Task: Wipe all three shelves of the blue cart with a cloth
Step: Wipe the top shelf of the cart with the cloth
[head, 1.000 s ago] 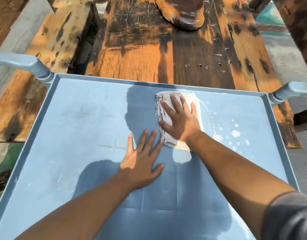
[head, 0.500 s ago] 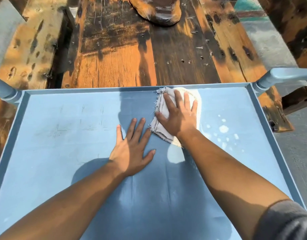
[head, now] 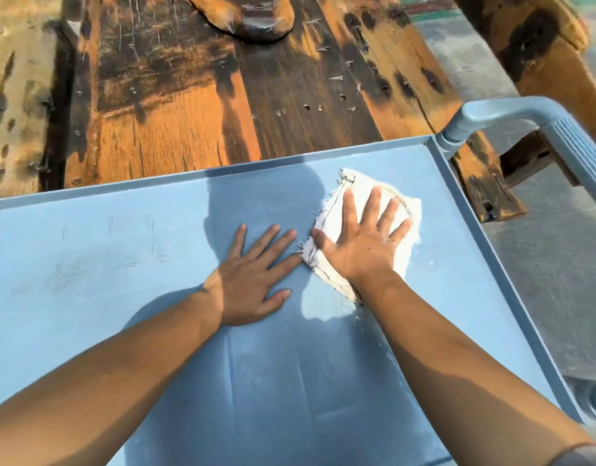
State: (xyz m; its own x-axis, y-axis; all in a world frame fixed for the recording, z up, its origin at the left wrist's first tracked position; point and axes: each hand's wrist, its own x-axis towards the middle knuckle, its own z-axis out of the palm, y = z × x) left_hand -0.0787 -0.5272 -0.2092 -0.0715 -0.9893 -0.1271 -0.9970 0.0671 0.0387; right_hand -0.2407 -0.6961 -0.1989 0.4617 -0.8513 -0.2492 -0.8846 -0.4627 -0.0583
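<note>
The blue cart's top shelf fills the lower view, dusty and scuffed on its left part. A frayed white cloth lies on the shelf's far right area. My right hand presses flat on the cloth with fingers spread, its fingertips pointing toward the far rim. Just left of it, my left hand rests flat on the bare shelf, holding nothing, with its fingertips almost touching the cloth's edge. A pale wet smear shows near my right wrist. The lower shelves are hidden.
The cart's ribbed grey-blue handle curves up at the far right corner. Weathered orange and dark wooden planks lie beyond the far rim, with a brown lump on them. Concrete floor runs along the right side.
My right hand has slid the cloth to the right, over the white droplets that showed earlier. My left hand stays flat on the shelf.
</note>
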